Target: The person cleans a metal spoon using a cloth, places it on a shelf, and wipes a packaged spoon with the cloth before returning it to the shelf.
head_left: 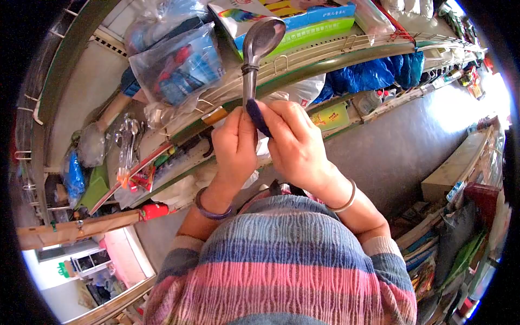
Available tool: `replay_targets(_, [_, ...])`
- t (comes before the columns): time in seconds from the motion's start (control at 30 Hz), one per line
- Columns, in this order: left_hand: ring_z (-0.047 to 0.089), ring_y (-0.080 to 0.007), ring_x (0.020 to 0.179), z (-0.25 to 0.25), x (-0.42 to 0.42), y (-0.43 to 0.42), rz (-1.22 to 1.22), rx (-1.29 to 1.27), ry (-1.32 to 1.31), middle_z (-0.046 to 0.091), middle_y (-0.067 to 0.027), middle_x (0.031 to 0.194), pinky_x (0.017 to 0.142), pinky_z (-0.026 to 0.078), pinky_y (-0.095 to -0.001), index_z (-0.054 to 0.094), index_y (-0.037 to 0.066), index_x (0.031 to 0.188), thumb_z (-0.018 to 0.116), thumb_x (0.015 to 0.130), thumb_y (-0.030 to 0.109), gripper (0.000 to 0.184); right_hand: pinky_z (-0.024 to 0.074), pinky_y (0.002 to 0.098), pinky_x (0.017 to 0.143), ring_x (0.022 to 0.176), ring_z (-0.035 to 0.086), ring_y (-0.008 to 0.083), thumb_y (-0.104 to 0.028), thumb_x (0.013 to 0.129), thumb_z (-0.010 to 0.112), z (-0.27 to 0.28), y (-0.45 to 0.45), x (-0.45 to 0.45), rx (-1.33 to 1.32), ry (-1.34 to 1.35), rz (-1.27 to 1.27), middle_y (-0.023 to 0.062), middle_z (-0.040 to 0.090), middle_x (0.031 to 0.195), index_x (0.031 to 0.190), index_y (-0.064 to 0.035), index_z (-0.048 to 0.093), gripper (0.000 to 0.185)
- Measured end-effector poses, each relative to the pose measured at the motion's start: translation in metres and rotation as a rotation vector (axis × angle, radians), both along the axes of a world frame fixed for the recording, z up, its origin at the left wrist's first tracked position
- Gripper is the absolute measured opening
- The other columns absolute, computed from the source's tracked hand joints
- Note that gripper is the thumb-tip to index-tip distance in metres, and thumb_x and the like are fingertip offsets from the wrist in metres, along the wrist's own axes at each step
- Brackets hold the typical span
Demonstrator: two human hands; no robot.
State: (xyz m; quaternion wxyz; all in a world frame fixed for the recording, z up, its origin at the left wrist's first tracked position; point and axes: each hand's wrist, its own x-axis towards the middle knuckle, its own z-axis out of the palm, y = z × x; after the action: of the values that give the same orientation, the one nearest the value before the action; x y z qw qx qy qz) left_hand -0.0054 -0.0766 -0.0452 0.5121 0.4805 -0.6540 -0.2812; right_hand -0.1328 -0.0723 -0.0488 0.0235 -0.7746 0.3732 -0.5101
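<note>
A metal spoon [264,39] points bowl-up in front of the shelf, with a dark band around its neck. My left hand [236,142] is closed around the lower end of its handle. Fingers of my right hand [295,142] pinch a dark purple cloth [257,117] against the handle, touching my left fingers. The handle's lowest end is hidden by the hands and the cloth. A bracelet shows on each wrist.
Behind the spoon, a shelf [325,58] holds a colourful box [303,33] and plastic-wrapped blue goods [189,73]. Bagged spoons [128,143] lie at the left. Blue plastic bags [363,77] sit below the shelf edge. More shelving with goods stands at the right.
</note>
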Motion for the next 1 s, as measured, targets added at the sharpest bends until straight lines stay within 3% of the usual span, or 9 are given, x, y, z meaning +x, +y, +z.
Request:
replay_targets(0.23, [0.034,-0.0028,0.045,-0.004,0.000,0.003,-0.065,0.036,-0.009,0.041,0.0047,0.054,0.040,0.025,-0.0201,0.049,0.005,0.073,0.040,0.095,0.019,0.028,0.0472,0.0349,0.067,0.080,0.053,0.0280,-0.005,0.065,0.057,0.017,-0.013,-0.009,0.045,0.015,-0.070,0.0105,0.049,0.089,0.108,0.0019,0.054,0.043])
replay_targets(0.43, [0.031,-0.0018,0.043,0.000,0.011,-0.004,-0.117,0.314,0.219,0.037,0.0066,0.050,0.041,0.021,-0.0208,0.050,0.005,0.071,0.041,0.096,0.024,0.033,0.0481,0.0398,0.074,0.085,0.059,0.0367,-0.002,0.076,0.049,-0.004,-0.011,-0.034,0.676,-0.139,-0.026,0.0233,0.059,0.090,0.102,-0.0016,0.055,0.028])
replay_targets(0.5, [0.029,-0.0013,0.043,-0.001,0.011,-0.004,-0.127,0.289,0.198,0.036,0.0066,0.049,0.040,0.020,-0.0201,0.050,0.006,0.071,0.040,0.096,0.026,0.033,0.0482,0.0371,0.076,0.086,0.061,0.0332,-0.006,0.080,0.048,-0.008,-0.018,-0.044,0.751,-0.357,0.006,0.0193,0.062,0.093,0.103,0.0005,0.054,0.025])
replay_targets(0.6, [0.028,-0.0011,0.042,-0.010,0.006,-0.005,-0.115,0.226,0.172,0.035,0.0075,0.050,0.039,0.018,-0.0187,0.050,0.007,0.072,0.040,0.095,0.028,0.033,0.0481,0.0330,0.082,0.093,0.061,0.0223,-0.010,0.086,0.047,0.003,-0.009,-0.050,0.940,-1.436,0.497,0.0102,0.062,0.102,0.111,0.0015,0.053,0.029])
replay_targets(0.7, [0.028,-0.0011,0.042,-0.011,0.002,-0.004,-0.133,0.230,0.172,0.035,0.0076,0.050,0.039,0.019,-0.0189,0.051,0.007,0.072,0.041,0.095,0.027,0.033,0.0484,0.0334,0.083,0.094,0.060,0.0211,-0.011,0.087,0.047,-0.035,-0.009,-0.055,1.294,-1.752,0.917,0.0129,0.062,0.103,0.113,-0.0003,0.053,0.029])
replay_targets(0.73, [0.028,-0.0011,0.042,-0.006,0.002,-0.001,-0.145,0.293,0.181,0.035,0.0080,0.049,0.039,0.018,-0.0189,0.052,0.006,0.072,0.041,0.095,0.027,0.033,0.0477,0.0356,0.085,0.095,0.060,0.0236,-0.018,0.086,0.049,-0.036,-0.004,-0.037,1.236,-1.549,0.329,0.0127,0.061,0.105,0.113,-0.0014,0.054,0.032])
replay_targets(0.83, [0.027,-0.0010,0.041,-0.010,0.005,-0.001,-0.128,0.279,0.218,0.034,0.0086,0.049,0.039,0.017,-0.0189,0.052,0.006,0.073,0.041,0.095,0.027,0.032,0.0442,0.0367,0.089,0.097,0.058,0.0253,-0.017,0.085,0.051,-0.037,-0.004,-0.054,0.719,-0.828,0.119,0.0110,0.060,0.105,0.111,-0.0026,0.054,0.030])
replay_targets(0.97, [0.026,-0.0009,0.042,-0.013,0.009,-0.004,-0.079,0.338,0.330,0.034,0.0069,0.050,0.039,0.016,-0.0183,0.050,0.006,0.072,0.042,0.095,0.028,0.033,0.0344,0.0449,0.100,0.111,0.051,0.0284,-0.034,0.086,0.047,-0.004,0.008,-0.075,0.750,-1.776,0.872,0.0132,0.055,0.118,0.120,-0.0051,0.050,0.045])
replay_targets(1.0, [0.028,-0.0009,0.043,-0.012,0.012,-0.004,-0.100,0.312,0.302,0.035,0.0065,0.051,0.040,0.018,-0.0186,0.051,0.005,0.072,0.042,0.095,0.027,0.033,0.0324,0.0438,0.101,0.113,0.049,0.0274,-0.035,0.088,0.043,-0.032,0.005,-0.071,0.801,-1.625,0.738,0.0133,0.052,0.122,0.123,-0.0043,0.047,0.047])
